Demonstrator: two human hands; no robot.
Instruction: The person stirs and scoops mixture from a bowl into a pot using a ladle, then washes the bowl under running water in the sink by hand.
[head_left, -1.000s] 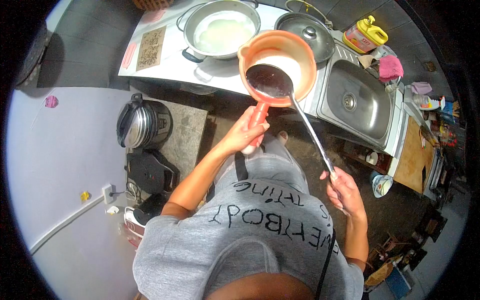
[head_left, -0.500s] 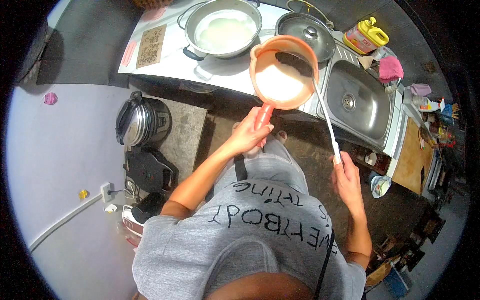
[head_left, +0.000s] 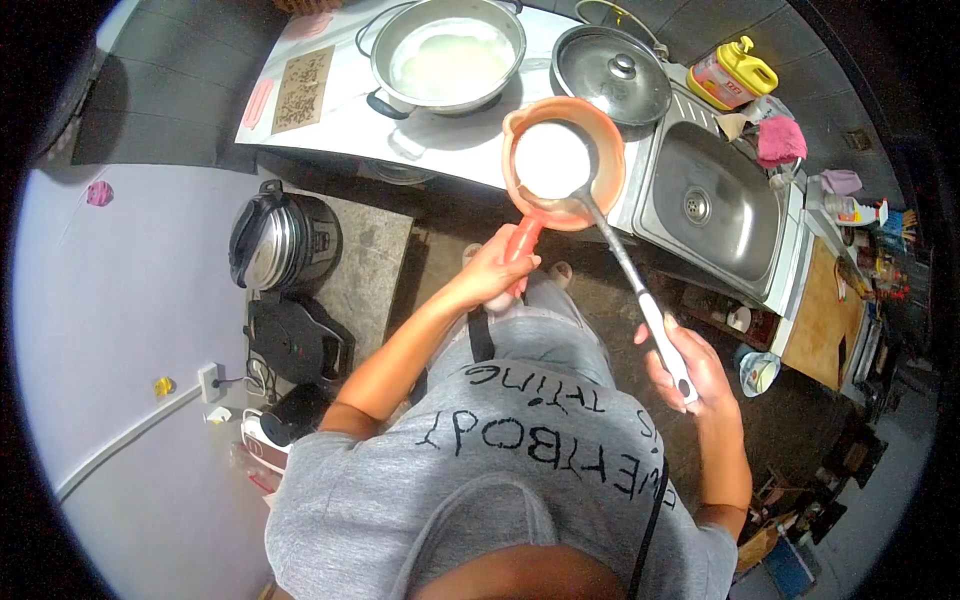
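My left hand (head_left: 490,273) is wrapped round the red handle of an orange dipper (head_left: 612,140), held out at the counter's front edge. White liquid (head_left: 552,160) shows inside the dipper. My right hand (head_left: 697,365) grips the white end of a long-handled ladle (head_left: 622,252). The ladle's grey shaft slants up into the dipper, and its head is down inside; white liquid seems to fill it, though its outline is hard to make out. Beyond the dipper, a steel pot (head_left: 512,50) with pale liquid stands on the counter.
A lidded pan (head_left: 640,90) stands right of the pot, near the steel sink (head_left: 735,230) and a yellow jug (head_left: 728,78). A pressure cooker (head_left: 285,240) and a black appliance (head_left: 300,340) are low on my left. A brown patterned card (head_left: 302,90) lies on the counter.
The ladle has turned and its head shifted toward the dipper's near side. My right hand has come lower with its handle. The dipper has moved slightly nearer me.
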